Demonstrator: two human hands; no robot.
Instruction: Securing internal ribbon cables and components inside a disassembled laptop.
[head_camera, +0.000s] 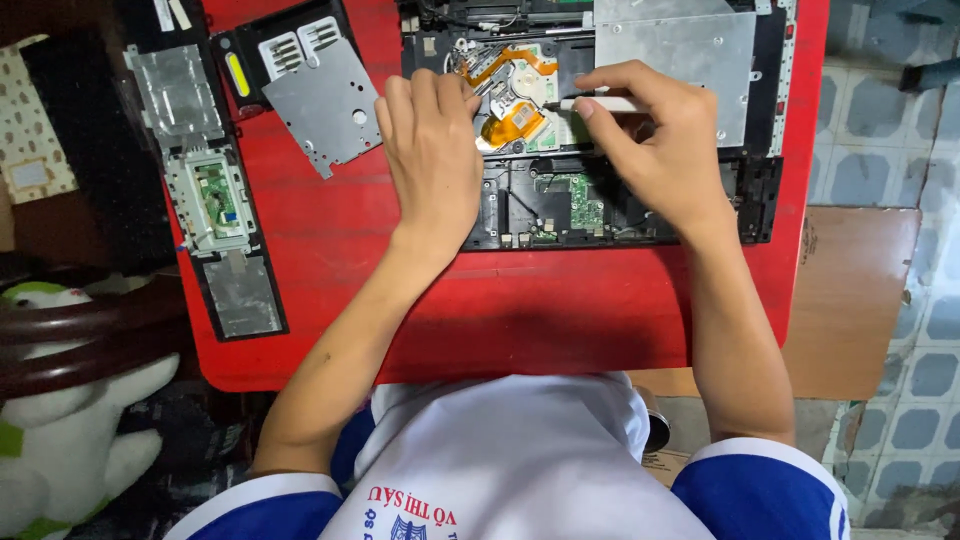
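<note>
While the left hand (432, 150) is lying open, steadying the laptop (600, 190), the right hand (655, 140) is pinching a white tool (605, 104), working the orange cable (510, 125); the next move needs gentle prying.

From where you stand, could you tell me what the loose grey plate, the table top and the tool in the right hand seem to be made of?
Grey plate: likely sheet metal, matte, thin with punched holes. Table top: glossy red, probably plastic or laminate, showing soft reflections. Tool in the right hand: white, smooth, apparently plastic; its tip is hidden.

Head view, straight down, close.
</note>
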